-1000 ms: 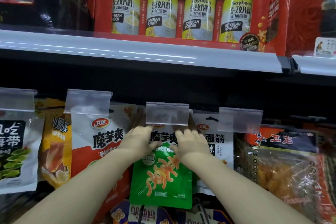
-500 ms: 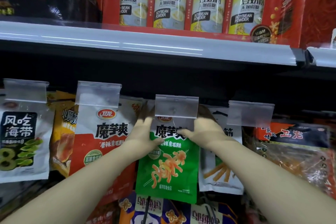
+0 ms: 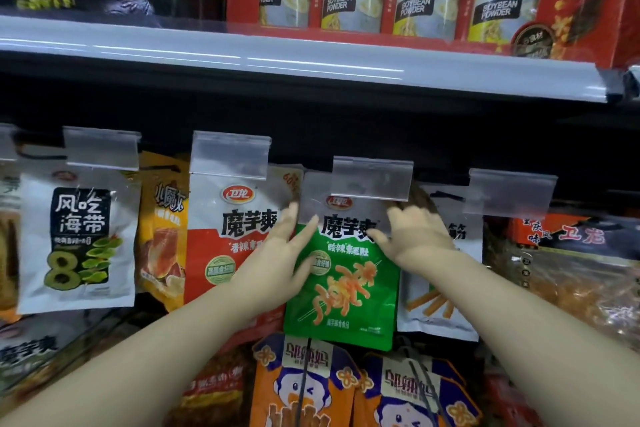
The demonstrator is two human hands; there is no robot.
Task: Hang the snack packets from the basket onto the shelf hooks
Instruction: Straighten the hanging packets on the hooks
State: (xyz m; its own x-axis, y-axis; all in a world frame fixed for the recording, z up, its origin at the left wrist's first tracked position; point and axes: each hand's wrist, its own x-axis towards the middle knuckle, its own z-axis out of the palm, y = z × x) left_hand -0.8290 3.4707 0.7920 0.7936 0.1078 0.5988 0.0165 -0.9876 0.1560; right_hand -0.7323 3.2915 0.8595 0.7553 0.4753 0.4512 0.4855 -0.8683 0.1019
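The hook itself is hidden behind the clear price-tag holder [image 3: 372,178], and the top edge of the green snack packet [image 3: 343,284] disappears behind that holder too, so whether its hole sits on the hook cannot be told. The packet hangs upright, long axis vertical, print facing outward, in the middle of the hanging row under the shelf edge [image 3: 277,59]. The left hand [image 3: 280,253] lies against the packet's upper left edge with fingers spread and loose, not clamped. The right hand [image 3: 414,234] touches the upper right corner, thumb on the front; its fingertips are blurred, so its grip cannot be told. A red-and-white packet [image 3: 225,239] sits tight on the left, a white packet [image 3: 440,302] tight on the right, partly covered. Orange packets [image 3: 304,388] crowd just below; the basket is out of frame.
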